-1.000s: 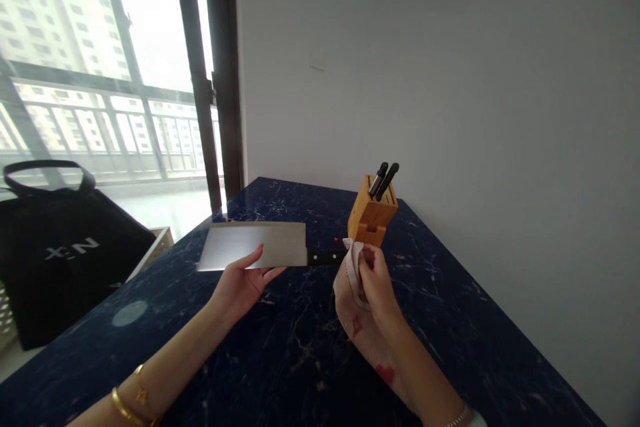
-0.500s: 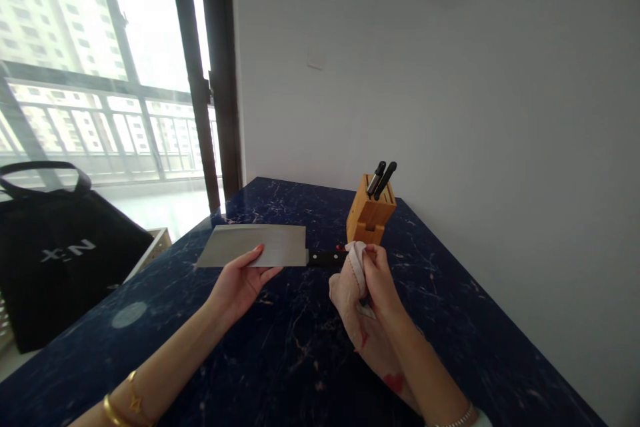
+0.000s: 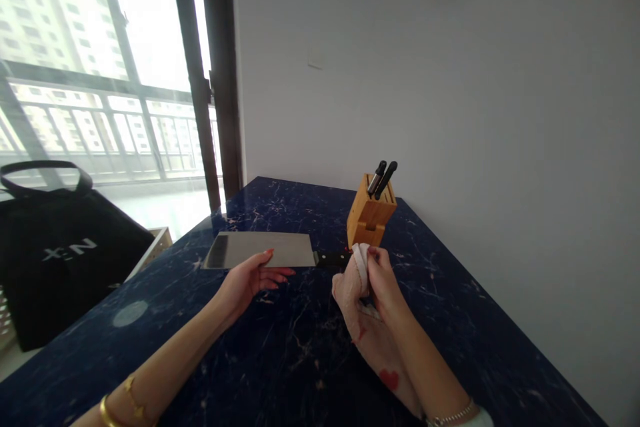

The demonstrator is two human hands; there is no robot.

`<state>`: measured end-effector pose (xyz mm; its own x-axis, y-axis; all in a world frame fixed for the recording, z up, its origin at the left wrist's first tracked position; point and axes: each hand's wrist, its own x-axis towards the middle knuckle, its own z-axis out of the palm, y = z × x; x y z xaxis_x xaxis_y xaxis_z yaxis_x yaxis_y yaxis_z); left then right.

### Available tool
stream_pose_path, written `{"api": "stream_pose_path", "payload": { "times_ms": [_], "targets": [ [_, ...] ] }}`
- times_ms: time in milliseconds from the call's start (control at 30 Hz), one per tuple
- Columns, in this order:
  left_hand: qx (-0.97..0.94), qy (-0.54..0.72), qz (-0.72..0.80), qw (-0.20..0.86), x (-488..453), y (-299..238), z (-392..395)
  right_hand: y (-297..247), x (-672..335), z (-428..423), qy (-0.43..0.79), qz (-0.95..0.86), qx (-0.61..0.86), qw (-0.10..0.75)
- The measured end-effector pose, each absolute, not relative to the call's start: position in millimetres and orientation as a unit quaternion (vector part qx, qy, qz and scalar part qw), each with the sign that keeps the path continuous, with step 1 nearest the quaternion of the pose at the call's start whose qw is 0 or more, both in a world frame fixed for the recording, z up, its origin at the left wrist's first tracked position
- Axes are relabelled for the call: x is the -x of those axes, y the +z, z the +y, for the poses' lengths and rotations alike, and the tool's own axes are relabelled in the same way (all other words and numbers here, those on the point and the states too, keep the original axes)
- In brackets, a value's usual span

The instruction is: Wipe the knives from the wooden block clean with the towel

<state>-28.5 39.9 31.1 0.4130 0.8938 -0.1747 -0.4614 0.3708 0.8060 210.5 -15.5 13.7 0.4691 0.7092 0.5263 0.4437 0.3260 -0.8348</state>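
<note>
A broad cleaver (image 3: 290,248) is held level above the dark blue marbled table, blade to the left and black handle to the right. My left hand (image 3: 250,280) supports the blade, thumb on top of the flat and fingers beneath its lower edge. My right hand (image 3: 383,280) is closed on a pale pink cloth (image 3: 353,283) with red hearts, bunched at the end of the cleaver's handle. The cloth hangs down along my right forearm and hides the handle's end. Just behind it stands a wooden knife block (image 3: 371,213) with two black-handled tools in it.
The blue marbled table (image 3: 280,360) reaches back to a pale wall (image 3: 450,80). On the left, a black bag (image 3: 65,260) stands beside a light perforated crate (image 3: 155,243), with a window behind. A pale round spot (image 3: 130,313) shows on the tabletop.
The cleaver has shifted slightly right and its blade has tilted, now showing a dark reflection at the left end. My left hand moved a little right with it; the cloth shifted slightly.
</note>
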Motion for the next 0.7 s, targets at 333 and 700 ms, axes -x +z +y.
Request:
{"api": "stream_pose_path", "payload": {
  "times_ms": [333, 700],
  "targets": [
    [-0.329, 0.475, 0.347, 0.739, 34.6, 31.6, 45.7, 33.4, -202.7, -20.3, 0.024, -0.659, 0.575, 0.484],
    [-0.354, 0.488, 0.354, 0.715, 31.9, 26.0, 43.6, 48.0, -191.2, -34.9, -0.126, -0.755, 0.584, 0.270]
  ]
}}
